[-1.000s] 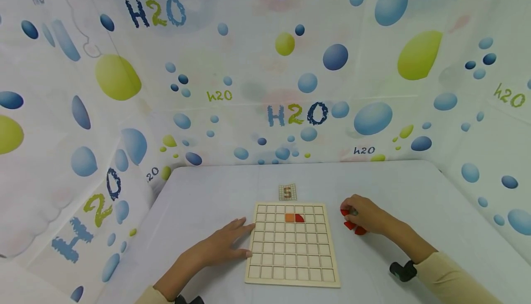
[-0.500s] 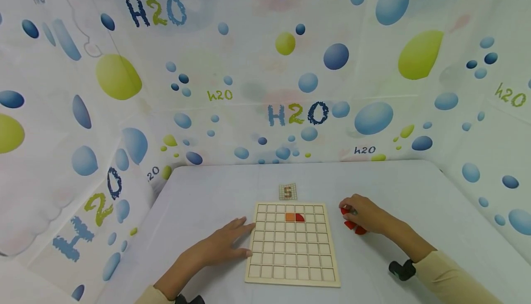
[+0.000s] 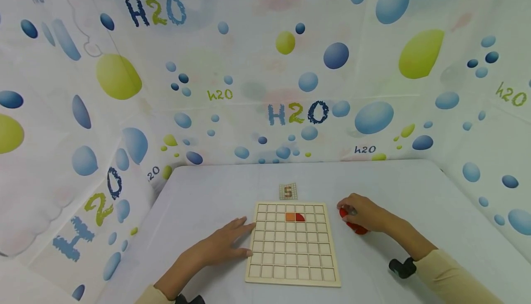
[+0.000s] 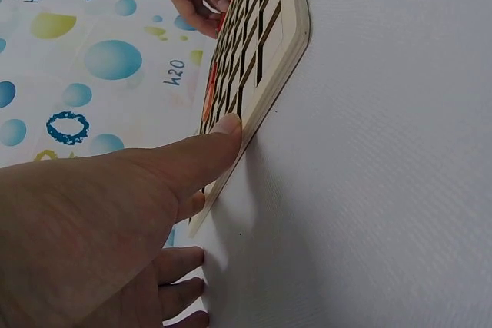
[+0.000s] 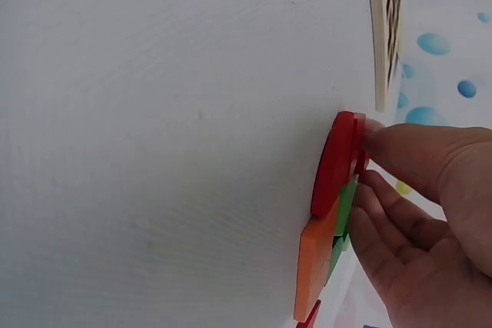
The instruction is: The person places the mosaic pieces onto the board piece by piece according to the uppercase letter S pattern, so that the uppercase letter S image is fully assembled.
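The right grip [image 3: 362,211] is grasping: its thumb and bent fingers are around a red piece [image 5: 334,165], low over the white table [image 3: 224,186]. Close beside this grip there are also an orange piece [image 5: 314,263] and some green pieces [image 5: 346,209], partly hidden one by the other. To the left of the right grip, a little apart, the wooden board [image 3: 291,251] lies flat, with its square compartments. In its second row from the far edge sit an orange tile [image 3: 290,217] and, in the next compartment to the right, a red tile [image 3: 299,217] with a rounded side. Across the board is the left grip [image 3: 224,241]; it is released, fingers extended, thumb touching the board's left edge. Ahead of both grips, just beyond the board, lies a small card [image 3: 288,192]. Farthest from them hangs a printed curtain [image 3: 249,64] with "H2O" lettering.
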The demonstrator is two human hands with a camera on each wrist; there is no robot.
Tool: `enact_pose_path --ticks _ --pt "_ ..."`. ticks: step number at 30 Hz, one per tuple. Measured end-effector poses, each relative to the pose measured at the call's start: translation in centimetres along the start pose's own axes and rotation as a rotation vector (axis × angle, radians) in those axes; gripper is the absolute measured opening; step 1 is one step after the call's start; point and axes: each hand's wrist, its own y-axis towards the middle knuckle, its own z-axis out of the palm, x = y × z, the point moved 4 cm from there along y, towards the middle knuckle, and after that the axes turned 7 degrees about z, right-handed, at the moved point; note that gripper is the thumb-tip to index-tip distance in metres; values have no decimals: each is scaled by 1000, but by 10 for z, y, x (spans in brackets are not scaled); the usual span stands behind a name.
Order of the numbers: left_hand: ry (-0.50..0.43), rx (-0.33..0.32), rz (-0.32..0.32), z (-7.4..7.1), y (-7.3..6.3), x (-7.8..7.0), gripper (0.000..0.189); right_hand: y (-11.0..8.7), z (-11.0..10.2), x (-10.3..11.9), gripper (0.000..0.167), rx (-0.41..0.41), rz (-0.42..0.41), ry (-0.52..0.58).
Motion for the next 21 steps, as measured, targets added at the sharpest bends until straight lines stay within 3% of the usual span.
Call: enact_pose_path --ticks 10,16,21 --pt "6 -1 -11 -1 0 -2 80 3 3 1 22 -28 30 -11" --pt "-6 -4 -16 -1 -1 -3 80 4 4 -1 26 -23 79 1" --pt "-2 -7 -15 -1 -1 -2 80 2 3 0 26 -29 61 0"
